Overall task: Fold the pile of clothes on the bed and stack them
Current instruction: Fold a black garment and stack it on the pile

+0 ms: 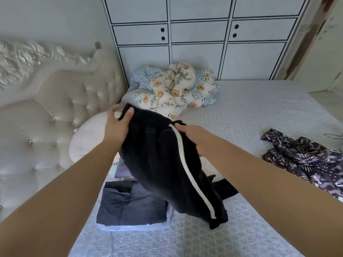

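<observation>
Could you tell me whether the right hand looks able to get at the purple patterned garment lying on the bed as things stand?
Probably not right away: the right hand is gripping the black trousers together with the left hand. The bedspread between it and the purple patterned garment is bare, so once it lets go the way looks free.

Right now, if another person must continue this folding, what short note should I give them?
Left hand: grips the top edge of the black trousers, which have a white side stripe.
Right hand: holds the same trousers by the stripe, lifted above the bed.
Done: a folded dark blue garment lies on the stack at the near left.
Left: fold the trousers and stack them; then the purple patterned garment at the right, still crumpled.
The floral bedding by the headboard looks like bedding, not laundry.
</observation>
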